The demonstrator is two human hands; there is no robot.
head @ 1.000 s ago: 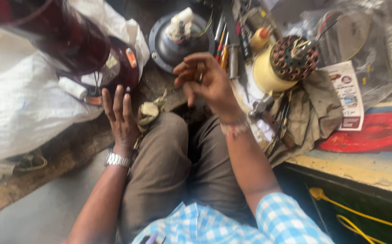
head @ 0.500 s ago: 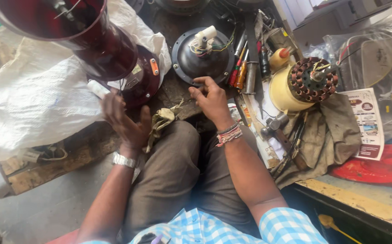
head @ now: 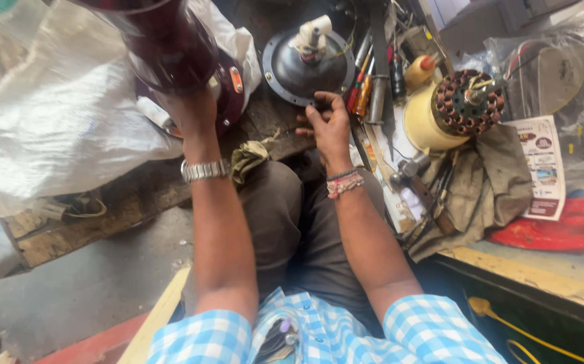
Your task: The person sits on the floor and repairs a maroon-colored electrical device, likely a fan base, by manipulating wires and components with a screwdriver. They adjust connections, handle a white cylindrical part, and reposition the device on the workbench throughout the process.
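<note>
Your left hand (head: 191, 114), upper left of centre in the frame, presses against the dark red motor housing (head: 170, 54), fingers wrapped onto its lower edge; how firmly it grips you cannot tell. A metal wristwatch (head: 204, 170) sits on that wrist, and a white woven sack (head: 69, 114) lies just left of the housing. Your right hand (head: 329, 125), near the upper centre, has its fingers curled loosely on the near rim of the round black cover plate (head: 298, 71), touching it. Just right of the plate lie several screwdrivers (head: 362, 87). Further right, a copper-wound stator (head: 467, 101) sits on a cream cylinder (head: 426, 125), with a grey cloth (head: 487, 182) below it and a red disc (head: 568, 229) at the right edge.
</note>
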